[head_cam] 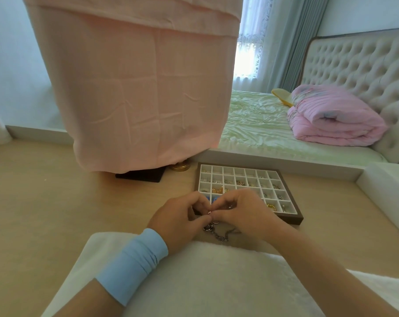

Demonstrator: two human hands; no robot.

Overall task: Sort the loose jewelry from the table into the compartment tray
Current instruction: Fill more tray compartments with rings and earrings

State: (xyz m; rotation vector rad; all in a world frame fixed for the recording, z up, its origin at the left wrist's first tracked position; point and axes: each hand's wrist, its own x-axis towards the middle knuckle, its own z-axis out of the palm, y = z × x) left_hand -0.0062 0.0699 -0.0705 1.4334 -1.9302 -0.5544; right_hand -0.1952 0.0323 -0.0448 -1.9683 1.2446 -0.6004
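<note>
No lettering, label, brand or number is legible: the brown-framed white compartment tray [292, 220], pale blue fabric wristband [134, 264] and pink draped cloth [143, 88] all appear plain.

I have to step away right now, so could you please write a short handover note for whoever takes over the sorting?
Left hand and right hand: fingers curled, together pinching a small silvery piece over the near left corner of the compartment tray.
A silvery chain lies on the table just under the hands; whether it joins the held piece is unclear.
Done: several tray compartments hold jewelry.
Left: place the held piece and the chain.
</note>
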